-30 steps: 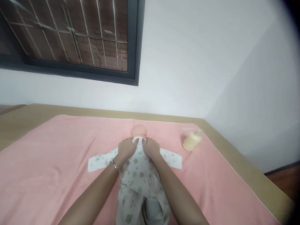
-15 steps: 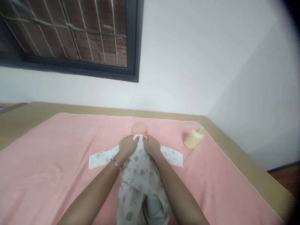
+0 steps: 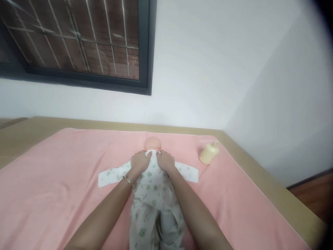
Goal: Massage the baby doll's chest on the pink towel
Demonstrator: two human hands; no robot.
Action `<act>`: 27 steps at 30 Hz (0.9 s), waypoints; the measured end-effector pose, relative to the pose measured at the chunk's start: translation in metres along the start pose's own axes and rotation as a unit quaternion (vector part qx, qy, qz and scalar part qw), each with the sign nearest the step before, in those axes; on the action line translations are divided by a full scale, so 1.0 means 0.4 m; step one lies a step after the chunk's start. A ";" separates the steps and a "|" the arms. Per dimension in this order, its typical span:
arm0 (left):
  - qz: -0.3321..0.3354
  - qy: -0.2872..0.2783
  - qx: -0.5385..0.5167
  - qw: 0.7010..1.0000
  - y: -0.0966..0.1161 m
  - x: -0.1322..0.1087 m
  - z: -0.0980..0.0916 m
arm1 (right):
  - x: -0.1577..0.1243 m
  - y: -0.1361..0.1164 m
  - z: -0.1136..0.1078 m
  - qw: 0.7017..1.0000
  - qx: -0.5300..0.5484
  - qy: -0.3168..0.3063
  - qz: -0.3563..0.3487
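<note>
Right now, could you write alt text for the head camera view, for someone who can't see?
A person's left hand and right hand curl around a doll near its head; its white printed clothes have sleeves spread wide. It lies on a pink cloth, a pale yellow bottle at the right; behind are a white wall and a dark-framed window.

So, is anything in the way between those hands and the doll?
Nothing visible: the left hand and right hand are on the patterned top of the doll. The bottle is off to the right, apart from both.
</note>
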State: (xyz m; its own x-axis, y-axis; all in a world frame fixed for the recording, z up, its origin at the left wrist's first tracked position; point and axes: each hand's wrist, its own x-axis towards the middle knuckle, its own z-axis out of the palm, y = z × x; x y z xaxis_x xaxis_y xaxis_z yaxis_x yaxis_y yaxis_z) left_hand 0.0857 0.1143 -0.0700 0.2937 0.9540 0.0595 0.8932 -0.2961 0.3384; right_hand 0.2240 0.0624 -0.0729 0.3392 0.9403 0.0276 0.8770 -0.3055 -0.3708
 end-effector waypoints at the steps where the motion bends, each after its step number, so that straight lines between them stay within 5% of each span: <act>1: -0.005 0.000 -0.006 1.000 -0.001 0.000 -0.002 | 0.000 0.002 -0.002 1.000 0.004 0.000 -0.004; 5: 0.038 0.047 -0.036 0.998 -0.014 -0.023 -0.003 | -0.024 0.015 -0.007 0.998 0.011 0.039 -0.038; 10: 0.112 0.117 -0.126 0.979 -0.066 -0.147 0.077 | -0.108 0.041 0.002 0.971 -0.023 0.115 -0.210; 14: 0.076 0.121 -0.171 0.975 -0.087 -0.269 0.147 | -0.135 0.014 -0.019 0.917 -0.053 0.074 -0.388; 18: 0.112 0.108 -0.179 0.971 -0.077 -0.319 0.139 | -0.068 -0.071 -0.047 0.861 -0.058 0.009 -0.505; 22: 0.119 0.092 -0.159 0.976 -0.078 -0.324 0.118 | 0.009 -0.092 -0.054 0.847 -0.044 -0.024 -0.529; 27: 0.124 0.068 -0.134 0.981 -0.089 -0.331 0.145 | -0.033 0.020 -0.065 0.887 -0.036 -0.003 -0.461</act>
State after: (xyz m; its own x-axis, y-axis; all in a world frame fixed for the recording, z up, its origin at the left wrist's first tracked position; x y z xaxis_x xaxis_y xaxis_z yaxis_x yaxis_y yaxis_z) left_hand 0.0347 -0.0041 -0.1443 0.4259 0.8571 0.2899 0.6734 -0.5143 0.5311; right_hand 0.2354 0.0436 -0.0521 -0.5348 0.7958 0.2839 0.7999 0.5852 -0.1334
